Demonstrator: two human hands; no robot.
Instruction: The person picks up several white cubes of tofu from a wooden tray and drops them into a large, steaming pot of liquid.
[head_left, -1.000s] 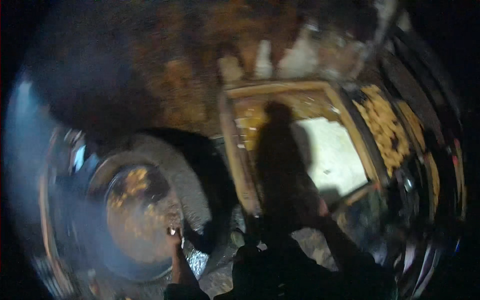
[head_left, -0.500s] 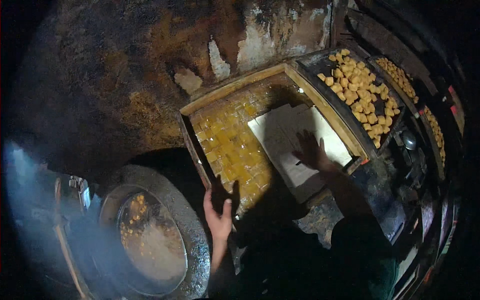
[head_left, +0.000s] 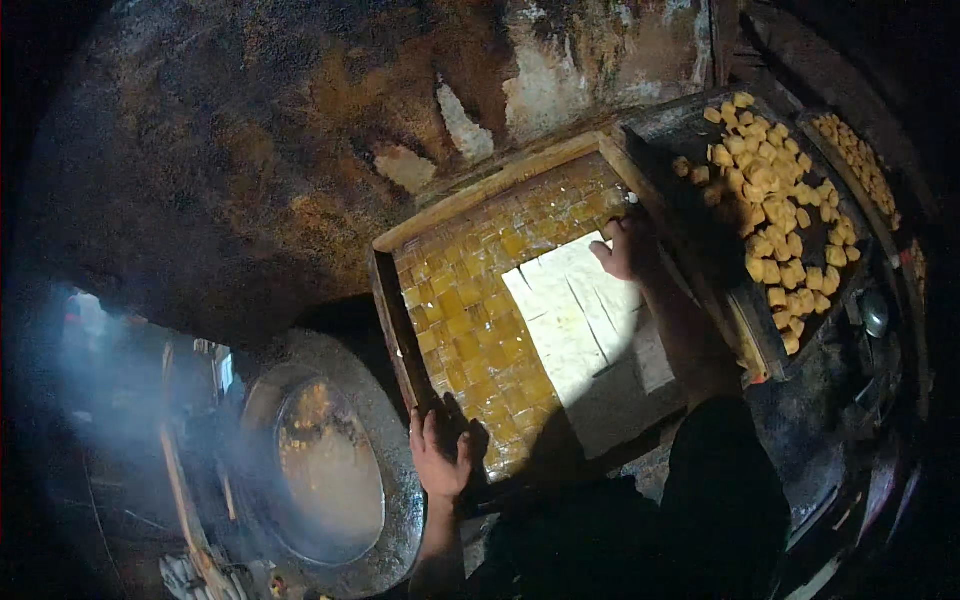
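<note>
A flat white slab that looks like tofu (head_left: 560, 310), scored by several cuts, lies on the right part of a wooden-framed tray (head_left: 490, 190) with a yellow-brown woven base. At the slab's far right corner, my right hand (head_left: 628, 250) has its fingers curled down; whatever is between them is hidden. My left hand (head_left: 440, 462) rests on the tray's near left edge with its fingers and thumb apart. Shadow covers the near part of the slab.
Left of the tray, a large round wok (head_left: 335, 480) holds bubbling liquid and floating golden pieces under steam. Golden fried cubes (head_left: 770, 200) fill a dark tray on the right, with more trays beyond. A metal ladle (head_left: 874, 314) lies near them. A stained wall (head_left: 300, 140) stands behind.
My right hand has moved from lying spread on the slab to its far right corner, fingers now curled. My left hand has settled onto the tray edge. The whole view has shifted slightly.
</note>
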